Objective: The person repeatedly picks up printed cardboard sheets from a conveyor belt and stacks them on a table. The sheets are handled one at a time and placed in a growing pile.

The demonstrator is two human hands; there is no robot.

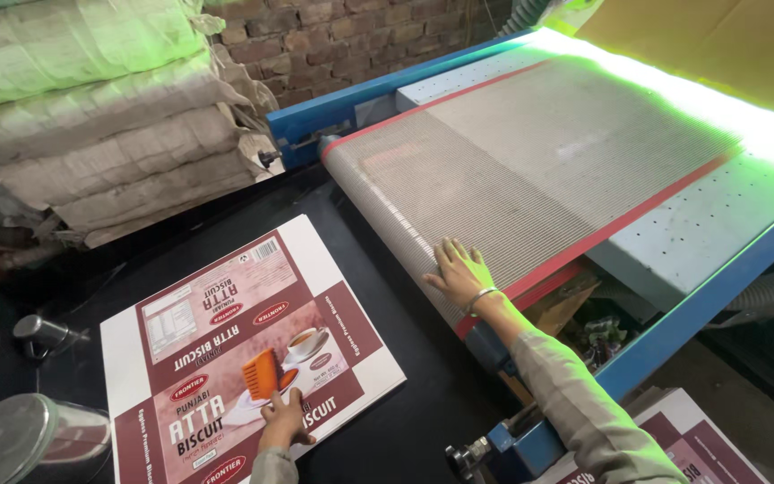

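Left hand (284, 423), fingers curled, presses the near edge of a printed maroon-and-white carton sheet (244, 354) lying flat on the black table (423, 394). Right hand (459, 272), fingers spread open, rests palm-down on the mesh conveyor belt (512, 170), well apart from the sheet.

Both hands are bare. The right hand (459, 273), mid-frame, wears a thin silver bangle (481, 298) at the wrist, above a long light khaki sleeve (584, 412); the left hand (284, 421), bottom centre, shows a matching cuff (270, 466).
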